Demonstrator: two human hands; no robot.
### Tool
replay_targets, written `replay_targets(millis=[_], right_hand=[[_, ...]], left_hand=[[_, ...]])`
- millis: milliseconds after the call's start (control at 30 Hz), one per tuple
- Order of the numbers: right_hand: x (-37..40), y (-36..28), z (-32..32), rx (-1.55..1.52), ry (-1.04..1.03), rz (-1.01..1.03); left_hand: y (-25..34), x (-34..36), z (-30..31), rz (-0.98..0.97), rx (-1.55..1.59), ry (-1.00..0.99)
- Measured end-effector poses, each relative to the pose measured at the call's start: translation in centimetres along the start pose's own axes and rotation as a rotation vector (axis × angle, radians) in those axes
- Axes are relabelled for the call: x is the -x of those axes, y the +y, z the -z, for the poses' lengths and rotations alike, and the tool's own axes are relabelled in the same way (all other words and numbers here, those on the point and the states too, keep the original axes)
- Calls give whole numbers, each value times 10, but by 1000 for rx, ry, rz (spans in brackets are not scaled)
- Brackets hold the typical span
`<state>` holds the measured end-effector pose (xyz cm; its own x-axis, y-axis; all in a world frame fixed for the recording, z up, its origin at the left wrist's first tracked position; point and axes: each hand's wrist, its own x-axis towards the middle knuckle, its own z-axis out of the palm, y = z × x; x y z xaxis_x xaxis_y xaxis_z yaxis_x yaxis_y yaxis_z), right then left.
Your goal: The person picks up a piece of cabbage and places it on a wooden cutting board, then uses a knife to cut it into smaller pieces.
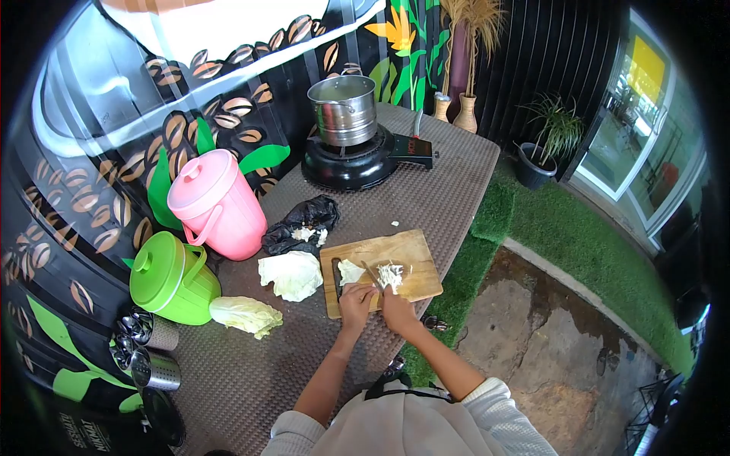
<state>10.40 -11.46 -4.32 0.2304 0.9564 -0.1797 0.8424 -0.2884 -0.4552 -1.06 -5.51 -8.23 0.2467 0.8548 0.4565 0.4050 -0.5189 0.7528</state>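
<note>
A wooden cutting board [423, 262] lies at the table's front edge. My right hand [397, 310] is closed round a knife [372, 275], its blade pointing away from me over the board. Beside it, my left hand [356, 302] has its fingers bent down at the board's near side, against a pale cabbage piece [350, 272]; what its fingertips grip is hidden. Shredded cabbage [390, 277] is heaped right of the blade. Left of the board lie a large cabbage leaf [291, 275] and a cabbage head [245, 316].
Farther back, a metal pot [343, 111] stands on a black portable stove [351, 163]. A black plastic bag [313, 216], a pink jug [220, 201] and a green jug [173, 275] stand left. Metal utensil holders [157, 369] are at the lower left of the table [251, 372].
</note>
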Motion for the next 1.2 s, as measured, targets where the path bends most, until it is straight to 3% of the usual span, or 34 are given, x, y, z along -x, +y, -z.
replay_targets(millis=[100,267,400,500,767,900,967,1067,1200], right_hand=[[-1,4,12,-10,-38,90],[13,2,-17,-32,37,-12],[9,-5,-9,-9,3,-25],[5,-1,-3,64,3,76],[8,5,-23,-64,77,-9],[-2,24,-4,-167,-1,33],[-8,44,-8,-255,16,193],[13,40,14,-206,138,132],[31,34,44,-62,177,88]], left_hand=[[-1,-2,1,5,25,0],[-4,-1,-1,40,63,25],[-9,-2,0,-27,47,21],[-9,-2,-1,-53,43,23],[-9,-2,2,-12,96,11],[-6,-1,0,-46,13,0],[5,4,-1,-33,-48,4],[25,6,1,-110,-214,62],[25,0,-2,-19,-192,-40]])
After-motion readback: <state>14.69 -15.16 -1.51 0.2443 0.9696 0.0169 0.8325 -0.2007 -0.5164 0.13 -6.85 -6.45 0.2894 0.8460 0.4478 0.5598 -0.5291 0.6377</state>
